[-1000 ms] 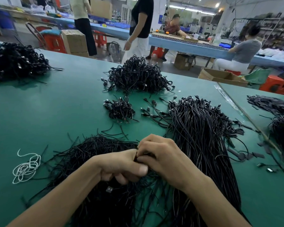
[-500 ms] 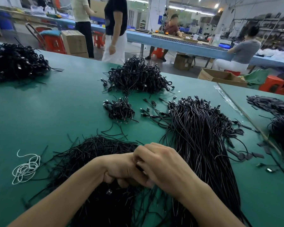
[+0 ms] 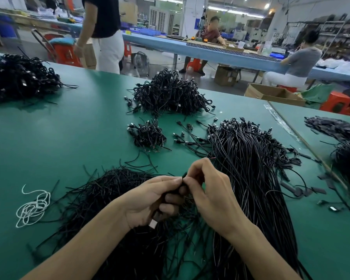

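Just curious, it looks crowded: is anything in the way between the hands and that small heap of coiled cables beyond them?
Nothing tall. The left hand and right hand pinch a black cable; between them and the small heap lie only a few loose strands on the green table.

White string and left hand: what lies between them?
Head view: a loose heap of thin black wires spans from white string to left hand.

Five black wire heaps on the green table; one white string tangle near its left edge; three people behind the far edge.
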`<state>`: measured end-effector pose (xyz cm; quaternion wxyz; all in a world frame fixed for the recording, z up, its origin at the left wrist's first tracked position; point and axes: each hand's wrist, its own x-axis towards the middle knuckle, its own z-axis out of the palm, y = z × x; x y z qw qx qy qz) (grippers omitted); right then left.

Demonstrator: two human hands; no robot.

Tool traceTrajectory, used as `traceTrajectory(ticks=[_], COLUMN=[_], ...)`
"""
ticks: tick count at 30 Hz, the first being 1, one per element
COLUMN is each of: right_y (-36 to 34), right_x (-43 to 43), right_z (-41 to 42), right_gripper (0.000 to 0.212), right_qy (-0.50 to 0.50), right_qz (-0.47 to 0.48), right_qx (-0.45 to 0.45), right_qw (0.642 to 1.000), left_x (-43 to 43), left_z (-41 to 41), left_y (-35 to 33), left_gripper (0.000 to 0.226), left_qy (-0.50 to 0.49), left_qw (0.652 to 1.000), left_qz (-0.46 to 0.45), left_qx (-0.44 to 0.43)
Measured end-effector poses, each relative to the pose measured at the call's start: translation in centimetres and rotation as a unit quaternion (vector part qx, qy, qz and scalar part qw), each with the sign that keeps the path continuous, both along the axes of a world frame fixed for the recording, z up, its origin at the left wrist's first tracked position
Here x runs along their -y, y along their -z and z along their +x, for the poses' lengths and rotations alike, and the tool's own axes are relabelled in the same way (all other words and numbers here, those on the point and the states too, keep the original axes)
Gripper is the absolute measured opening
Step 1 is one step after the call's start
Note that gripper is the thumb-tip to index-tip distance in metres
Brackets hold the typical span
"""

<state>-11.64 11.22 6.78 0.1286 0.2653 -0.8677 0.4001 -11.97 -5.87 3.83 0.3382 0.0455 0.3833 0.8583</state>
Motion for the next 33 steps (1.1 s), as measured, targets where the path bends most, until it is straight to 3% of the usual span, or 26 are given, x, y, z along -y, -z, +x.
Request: traceTrajectory(ticks=[4, 9, 13, 22, 27, 33], right_y=[0.1, -0.1, -0.8, -1.1, -0.7, -0.5], right_x=[0.1, -0.1, -0.5, -0.8, -0.6, 0.5], right_z=[0.0, 0.1, 0.0, -0.4, -0.5, -0.1], right_gripper=[0.024, 0.020, 0.005, 0.008, 0.006, 0.022], right_qy=[0.007, 0.006, -0.006, -0.023, -0.024, 0.020], right_qz=[-0.049, 0.037, 0.112, 0.138, 0.086, -0.126], right_qx=[-0.009, -0.097, -0.149, -0.186, -0.160, -0.040], right_qw=[0.999, 0.995, 0.982, 0.973, 0.983, 0.991], left_x=[-1.2, -2.8, -2.7, -2.7, -2.7, -2.9], left_z=[0.0, 0.1, 0.0, 0.3, 0.4, 0.4], left_y=[-0.5, -0.9, -1.2, -1.2, -1.4, -1.6], left_gripper=[0.021, 0.017, 0.012, 0.012, 0.009, 0.013], left_qy=[-0.088, -0.165, -0.179, -0.146, -0.150, -0.175], left_qw=[0.996, 0.984, 0.982, 0.987, 0.986, 0.983], left_qz=[0.002, 0.054, 0.049, 0.053, 0.053, 0.050], left_qx=[0.019, 0.034, 0.022, 0.032, 0.051, 0.013])
